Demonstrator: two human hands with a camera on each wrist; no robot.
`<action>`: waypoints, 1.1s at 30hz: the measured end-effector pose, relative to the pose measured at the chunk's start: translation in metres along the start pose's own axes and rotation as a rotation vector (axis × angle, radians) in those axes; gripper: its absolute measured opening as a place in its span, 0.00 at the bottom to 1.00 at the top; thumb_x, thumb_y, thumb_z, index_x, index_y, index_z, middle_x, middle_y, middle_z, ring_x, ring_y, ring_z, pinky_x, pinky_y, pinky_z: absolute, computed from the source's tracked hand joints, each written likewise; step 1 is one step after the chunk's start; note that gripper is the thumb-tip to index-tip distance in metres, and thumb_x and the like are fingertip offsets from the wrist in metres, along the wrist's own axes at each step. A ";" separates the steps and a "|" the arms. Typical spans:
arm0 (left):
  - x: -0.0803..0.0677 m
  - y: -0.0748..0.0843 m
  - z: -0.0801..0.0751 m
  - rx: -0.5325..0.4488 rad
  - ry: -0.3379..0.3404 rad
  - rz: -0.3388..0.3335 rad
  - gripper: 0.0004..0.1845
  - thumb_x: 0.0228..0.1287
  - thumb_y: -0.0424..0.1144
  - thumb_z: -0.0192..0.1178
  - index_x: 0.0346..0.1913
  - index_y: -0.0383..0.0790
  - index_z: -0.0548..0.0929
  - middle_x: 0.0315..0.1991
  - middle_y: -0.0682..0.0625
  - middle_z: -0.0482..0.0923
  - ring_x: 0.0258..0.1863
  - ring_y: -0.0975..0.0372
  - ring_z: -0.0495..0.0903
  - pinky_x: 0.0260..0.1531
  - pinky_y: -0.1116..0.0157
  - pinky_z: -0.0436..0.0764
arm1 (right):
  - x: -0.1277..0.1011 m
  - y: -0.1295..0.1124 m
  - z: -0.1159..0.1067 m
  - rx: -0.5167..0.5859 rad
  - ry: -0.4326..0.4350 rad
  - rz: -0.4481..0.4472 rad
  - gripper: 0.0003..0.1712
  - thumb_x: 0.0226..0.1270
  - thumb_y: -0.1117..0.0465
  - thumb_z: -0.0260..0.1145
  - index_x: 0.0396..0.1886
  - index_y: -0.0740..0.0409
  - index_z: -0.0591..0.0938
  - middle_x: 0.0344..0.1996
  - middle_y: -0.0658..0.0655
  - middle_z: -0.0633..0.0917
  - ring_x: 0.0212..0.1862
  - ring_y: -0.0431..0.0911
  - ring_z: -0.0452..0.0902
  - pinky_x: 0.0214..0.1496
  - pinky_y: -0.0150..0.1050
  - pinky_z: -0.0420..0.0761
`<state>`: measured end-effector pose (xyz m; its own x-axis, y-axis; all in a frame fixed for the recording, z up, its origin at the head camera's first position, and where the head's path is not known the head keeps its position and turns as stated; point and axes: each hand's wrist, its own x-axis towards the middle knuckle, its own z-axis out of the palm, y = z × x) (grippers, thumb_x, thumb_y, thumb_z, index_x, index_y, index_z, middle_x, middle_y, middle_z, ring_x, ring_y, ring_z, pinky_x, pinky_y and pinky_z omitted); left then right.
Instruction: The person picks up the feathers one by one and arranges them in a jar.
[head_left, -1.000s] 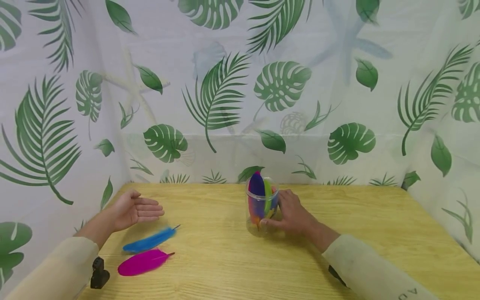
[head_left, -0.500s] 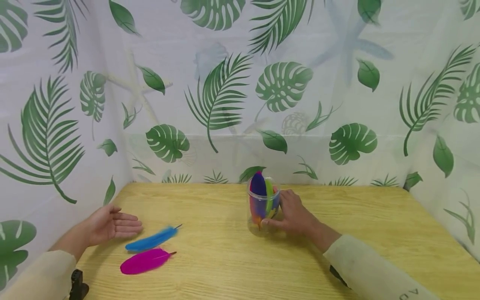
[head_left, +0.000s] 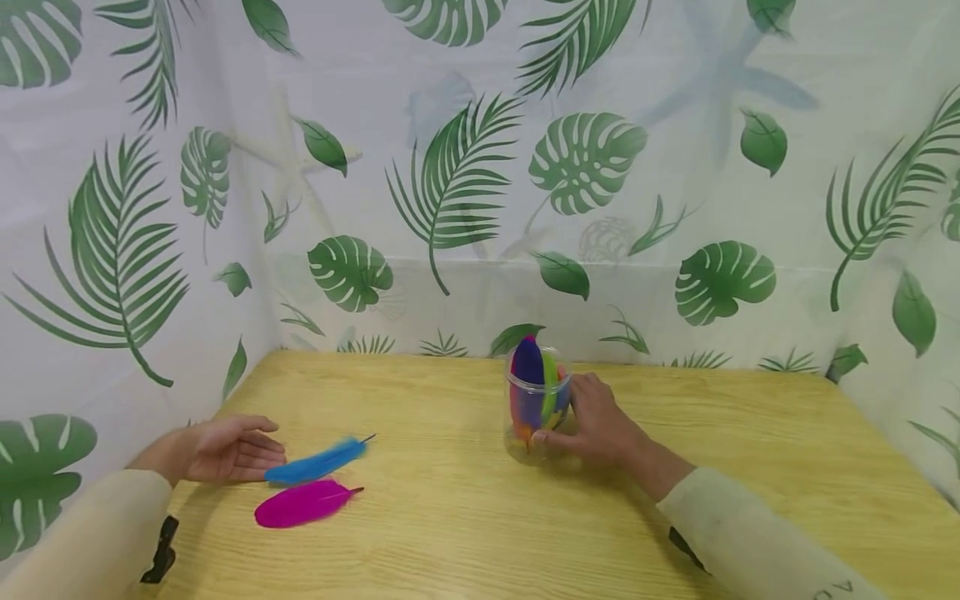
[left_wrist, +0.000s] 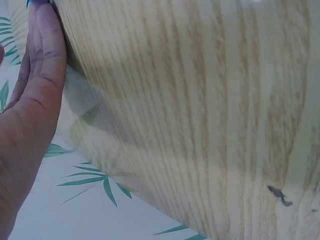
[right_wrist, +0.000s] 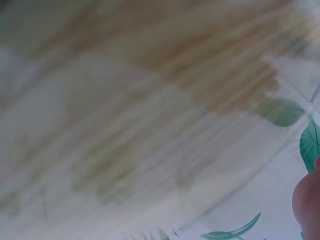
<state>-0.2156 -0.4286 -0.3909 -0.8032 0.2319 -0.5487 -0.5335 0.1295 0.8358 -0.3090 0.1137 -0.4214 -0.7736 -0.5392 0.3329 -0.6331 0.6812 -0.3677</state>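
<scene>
On the left of the table a blue feather (head_left: 318, 462) lies just behind a magenta feather (head_left: 303, 504), quills toward the right. My left hand (head_left: 234, 450) has its fingers extended, fingertips right at the blue feather's rounded end. The left wrist view shows that hand (left_wrist: 42, 65) edge-on beside the tabletop, a scrap of blue at its fingertips. Farther right, a clear plastic cup (head_left: 517, 450) stands upright with several feathers in it, among them a purple one (head_left: 529, 371) and a lime green one (head_left: 551, 379). My right hand (head_left: 596, 425) grips the cup from its right side.
The wood-grain table (head_left: 450, 517) meets a leaf-printed white cloth (head_left: 465, 300) along its back and sides. A black strap piece (head_left: 160, 550) shows under the left sleeve.
My left hand first drew back to the left, then came toward the blue feather's end. The right hand and cup keep their place; the head view has shifted slightly.
</scene>
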 end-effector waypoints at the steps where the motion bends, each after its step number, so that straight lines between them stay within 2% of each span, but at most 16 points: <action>1: 0.000 0.002 0.001 0.021 0.004 -0.011 0.24 0.79 0.45 0.47 0.55 0.24 0.78 0.44 0.43 0.86 0.44 0.57 0.87 0.51 0.61 0.83 | 0.000 0.000 -0.001 -0.003 0.001 -0.003 0.49 0.56 0.33 0.70 0.67 0.61 0.69 0.59 0.60 0.77 0.61 0.55 0.66 0.67 0.59 0.63; 5: 0.000 0.005 0.002 0.084 -0.003 -0.029 0.15 0.74 0.39 0.56 0.52 0.30 0.84 0.43 0.45 0.87 0.43 0.58 0.88 0.50 0.61 0.84 | 0.002 0.000 -0.001 0.007 0.003 -0.022 0.49 0.56 0.34 0.71 0.68 0.60 0.69 0.59 0.60 0.77 0.61 0.55 0.65 0.67 0.58 0.62; 9: 0.005 0.006 0.005 0.209 0.016 -0.051 0.12 0.71 0.37 0.60 0.49 0.31 0.85 0.41 0.47 0.88 0.42 0.60 0.88 0.47 0.64 0.84 | 0.003 0.000 -0.004 0.001 0.003 -0.021 0.51 0.55 0.34 0.71 0.69 0.60 0.68 0.60 0.60 0.77 0.61 0.55 0.65 0.68 0.58 0.62; 13: 0.013 0.012 0.016 0.369 0.068 -0.077 0.15 0.67 0.37 0.65 0.50 0.29 0.84 0.39 0.49 0.86 0.39 0.62 0.85 0.44 0.65 0.85 | -0.001 0.002 -0.007 -0.011 0.010 -0.015 0.51 0.54 0.35 0.72 0.68 0.63 0.69 0.60 0.62 0.77 0.61 0.57 0.66 0.68 0.60 0.62; 17: 0.019 0.021 0.028 0.517 0.147 -0.103 0.14 0.59 0.39 0.71 0.43 0.31 0.86 0.32 0.51 0.83 0.33 0.62 0.79 0.38 0.66 0.84 | -0.004 0.004 -0.008 -0.017 0.021 -0.027 0.50 0.55 0.37 0.73 0.68 0.64 0.69 0.59 0.63 0.78 0.61 0.58 0.67 0.67 0.61 0.63; 22: 0.017 0.027 0.036 0.591 0.188 -0.141 0.10 0.54 0.39 0.75 0.32 0.36 0.86 0.26 0.52 0.78 0.29 0.62 0.75 0.34 0.67 0.83 | -0.004 0.003 -0.007 -0.008 0.018 -0.045 0.48 0.56 0.37 0.72 0.67 0.64 0.70 0.59 0.62 0.78 0.61 0.57 0.67 0.66 0.60 0.63; 28: 0.013 0.028 0.041 0.665 0.183 -0.153 0.12 0.53 0.39 0.76 0.25 0.40 0.81 0.23 0.53 0.74 0.26 0.64 0.73 0.30 0.69 0.81 | -0.001 0.000 -0.004 0.009 0.017 -0.040 0.48 0.55 0.37 0.72 0.66 0.63 0.71 0.59 0.61 0.78 0.61 0.56 0.66 0.66 0.59 0.62; 33: 0.015 0.033 0.047 0.767 0.194 -0.187 0.13 0.51 0.41 0.78 0.25 0.39 0.82 0.22 0.53 0.73 0.21 0.65 0.72 0.26 0.69 0.81 | -0.001 0.001 -0.002 0.020 0.012 -0.026 0.49 0.55 0.35 0.72 0.68 0.61 0.69 0.60 0.60 0.77 0.62 0.56 0.65 0.67 0.59 0.61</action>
<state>-0.2323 -0.3756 -0.3708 -0.7880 -0.0207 -0.6153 -0.3896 0.7907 0.4723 -0.3088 0.1157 -0.4206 -0.7564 -0.5506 0.3531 -0.6536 0.6569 -0.3758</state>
